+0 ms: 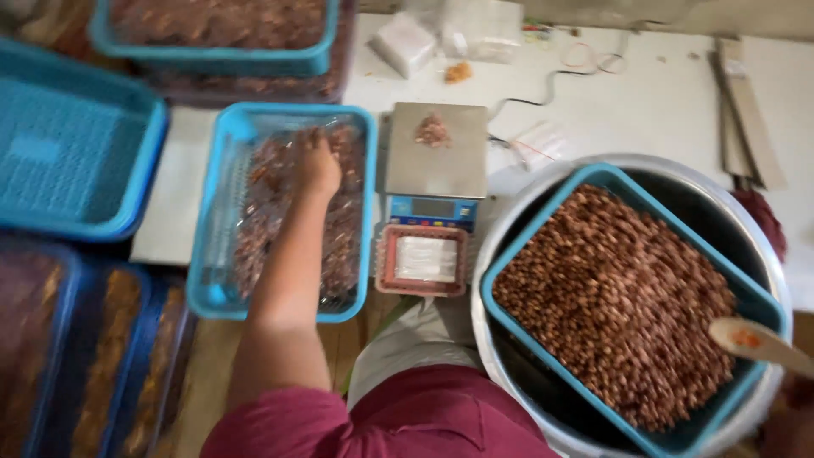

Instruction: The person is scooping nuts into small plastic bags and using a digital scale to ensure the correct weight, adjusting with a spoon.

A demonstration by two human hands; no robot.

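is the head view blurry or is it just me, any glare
Head view: soft all over from motion blur, worst on the left hand in the blue tray and the wooden spoon; the nuts smear together; light is even, with a mild sheen on the scale, no hard glare.

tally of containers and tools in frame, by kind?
Blue trays: 4 (empty one, bagged-nut one under the left hand, top one, loose-nut one)
Metal basin: 1
Scale: 1
Small red basket: 1
Wooden spoon: 1
Total: 8. Blurred stacks at lower left not counted.
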